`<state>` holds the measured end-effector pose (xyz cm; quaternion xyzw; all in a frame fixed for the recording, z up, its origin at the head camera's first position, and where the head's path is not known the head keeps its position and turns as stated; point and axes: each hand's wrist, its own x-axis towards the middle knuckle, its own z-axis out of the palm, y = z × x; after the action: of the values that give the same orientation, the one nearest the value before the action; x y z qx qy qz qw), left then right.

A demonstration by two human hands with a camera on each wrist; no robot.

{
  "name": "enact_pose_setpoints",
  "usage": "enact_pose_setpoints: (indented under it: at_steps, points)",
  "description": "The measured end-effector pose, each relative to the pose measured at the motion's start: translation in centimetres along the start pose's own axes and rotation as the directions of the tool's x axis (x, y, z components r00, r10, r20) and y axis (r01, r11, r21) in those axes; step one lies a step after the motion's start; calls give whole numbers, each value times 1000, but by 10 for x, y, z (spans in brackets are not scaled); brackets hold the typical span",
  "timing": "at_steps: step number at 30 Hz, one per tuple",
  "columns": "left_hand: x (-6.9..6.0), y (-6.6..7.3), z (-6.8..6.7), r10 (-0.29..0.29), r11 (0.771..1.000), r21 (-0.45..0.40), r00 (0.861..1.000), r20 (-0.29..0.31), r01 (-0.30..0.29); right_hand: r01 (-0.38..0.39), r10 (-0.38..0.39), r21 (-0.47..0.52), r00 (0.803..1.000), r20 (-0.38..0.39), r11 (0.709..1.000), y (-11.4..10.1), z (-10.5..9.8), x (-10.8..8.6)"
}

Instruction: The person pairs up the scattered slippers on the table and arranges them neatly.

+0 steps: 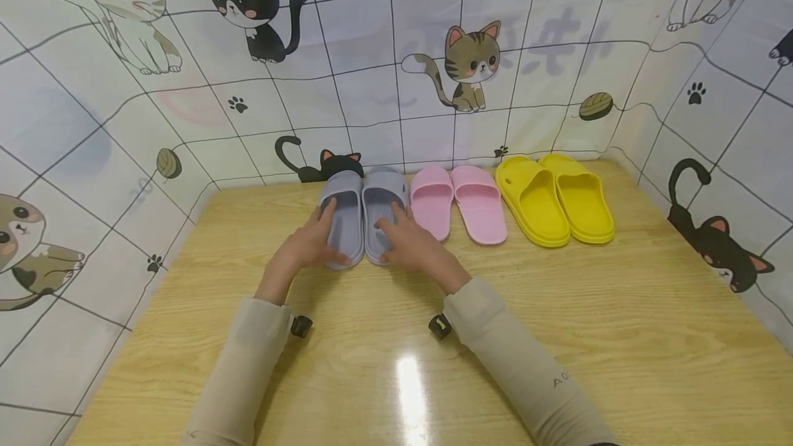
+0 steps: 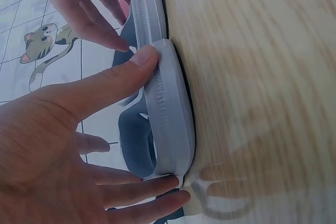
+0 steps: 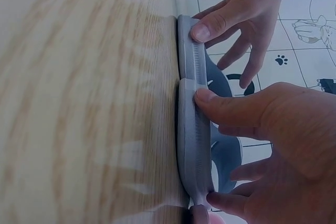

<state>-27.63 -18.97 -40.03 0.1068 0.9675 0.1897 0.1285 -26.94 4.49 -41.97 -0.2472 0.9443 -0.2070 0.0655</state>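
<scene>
A pair of grey slippers stands side by side, toes to the back wall. My left hand [image 1: 308,239] holds the left grey slipper [image 1: 348,229], thumb on the heel edge and fingers spread along its outer side. On the right grey slipper [image 1: 373,215], my right hand [image 1: 411,243] has its thumb at the heel and its other fingers by the outer side. The left wrist view shows the left thumb touching the heel rim of the left slipper [image 2: 170,114]. In the right wrist view both slippers lie flat, their heels nearly level.
Pink slippers [image 1: 480,215] stand close to the right of the grey pair, and yellow slippers [image 1: 533,215] beyond them. All are on a wooden table [image 1: 347,363] against a wall covering [image 1: 365,102] printed with cats. Side walls rise at left and right.
</scene>
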Motion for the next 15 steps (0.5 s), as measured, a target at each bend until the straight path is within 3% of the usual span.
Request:
enact_pose_setpoints:
  at_steps: [15]
  points:
    - [-1,-3,1,11,1000,1,1000,-3,-11,0,0,-5,1000,13,1000,-1,1,0]
